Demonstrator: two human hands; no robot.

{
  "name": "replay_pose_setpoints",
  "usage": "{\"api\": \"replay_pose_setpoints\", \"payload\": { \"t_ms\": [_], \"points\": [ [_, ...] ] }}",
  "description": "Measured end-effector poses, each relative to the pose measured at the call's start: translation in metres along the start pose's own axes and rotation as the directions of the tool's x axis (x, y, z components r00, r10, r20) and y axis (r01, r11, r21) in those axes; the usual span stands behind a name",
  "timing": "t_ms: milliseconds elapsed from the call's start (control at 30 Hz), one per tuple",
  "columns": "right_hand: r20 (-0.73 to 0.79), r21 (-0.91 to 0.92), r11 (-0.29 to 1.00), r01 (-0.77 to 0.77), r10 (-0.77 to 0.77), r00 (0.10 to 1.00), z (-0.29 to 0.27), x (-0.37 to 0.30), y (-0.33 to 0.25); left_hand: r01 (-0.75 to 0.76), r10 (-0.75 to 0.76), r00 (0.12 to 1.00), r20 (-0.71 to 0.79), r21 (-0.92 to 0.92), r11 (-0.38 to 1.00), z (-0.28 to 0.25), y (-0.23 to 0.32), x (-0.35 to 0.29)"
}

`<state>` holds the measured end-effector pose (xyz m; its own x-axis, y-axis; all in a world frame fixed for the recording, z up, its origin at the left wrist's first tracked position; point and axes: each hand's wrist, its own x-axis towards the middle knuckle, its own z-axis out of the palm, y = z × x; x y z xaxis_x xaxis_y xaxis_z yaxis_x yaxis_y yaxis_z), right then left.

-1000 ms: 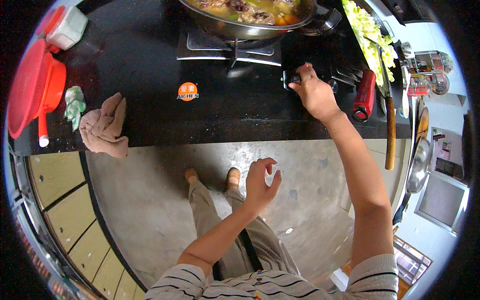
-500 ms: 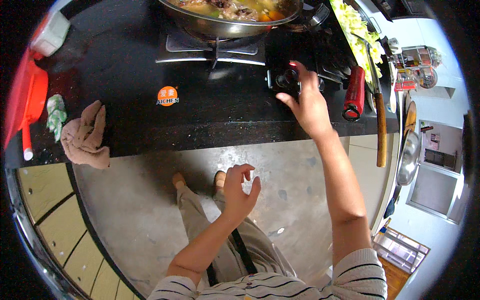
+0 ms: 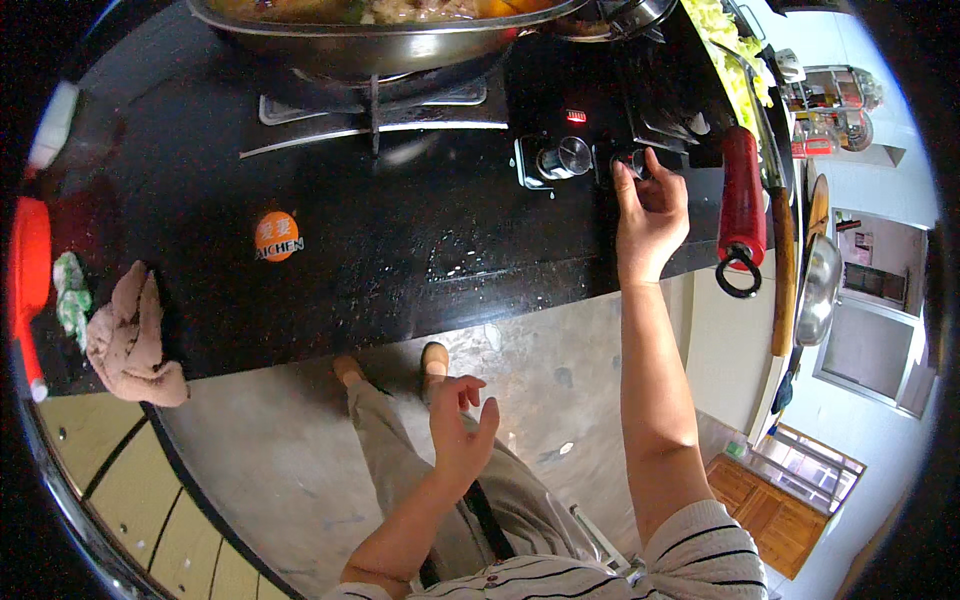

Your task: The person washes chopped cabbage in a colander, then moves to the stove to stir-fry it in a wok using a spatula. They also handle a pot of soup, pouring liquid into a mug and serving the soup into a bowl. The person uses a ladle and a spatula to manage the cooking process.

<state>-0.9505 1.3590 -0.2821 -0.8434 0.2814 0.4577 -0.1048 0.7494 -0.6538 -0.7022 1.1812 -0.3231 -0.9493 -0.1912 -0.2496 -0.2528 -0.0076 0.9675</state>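
My right hand [image 3: 652, 225] is at the front of the black cooktop, thumb and fingers closed around the right stove knob [image 3: 628, 164]. Just left of it, a second round stove knob [image 3: 566, 157] stands untouched beneath a small red-lit display [image 3: 576, 116]. My left hand [image 3: 464, 440] hangs over the floor in front of the counter, fingers loosely bent and apart from the thumb, holding nothing. A wide metal pan [image 3: 400, 48] of stew rests on the left burner grate [image 3: 375, 125].
A red pan handle [image 3: 742, 190] and a wooden-handled utensil [image 3: 783, 270] jut toward the front edge at right, beside chopped pale-green vegetables [image 3: 735, 45]. A brown cloth [image 3: 130, 345], a green-and-white cloth [image 3: 72, 298] and a red plastic item [image 3: 30, 270] lie at left.
My right hand has moved from above the left knob to the right knob and closed on it. My left hand stays empty in front of me. The view has shifted slightly.
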Motion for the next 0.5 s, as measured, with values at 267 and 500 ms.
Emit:
{"api": "replay_pose_setpoints", "payload": {
  "t_ms": [267, 500],
  "points": [
    [0.128, 0.15, 0.988, 0.022, -0.042, 0.991, -0.009, 0.01, 0.005, 0.103, -0.103, 0.995, 0.007, -0.043, 0.994, 0.003, -0.018, -0.002],
    [0.197, 0.156, 0.985, 0.072, -0.103, 0.975, -0.014, 0.017, 0.019, 0.128, -0.126, 0.992, 0.021, -0.078, 0.989, 0.012, -0.014, -0.001]
  ]
}}
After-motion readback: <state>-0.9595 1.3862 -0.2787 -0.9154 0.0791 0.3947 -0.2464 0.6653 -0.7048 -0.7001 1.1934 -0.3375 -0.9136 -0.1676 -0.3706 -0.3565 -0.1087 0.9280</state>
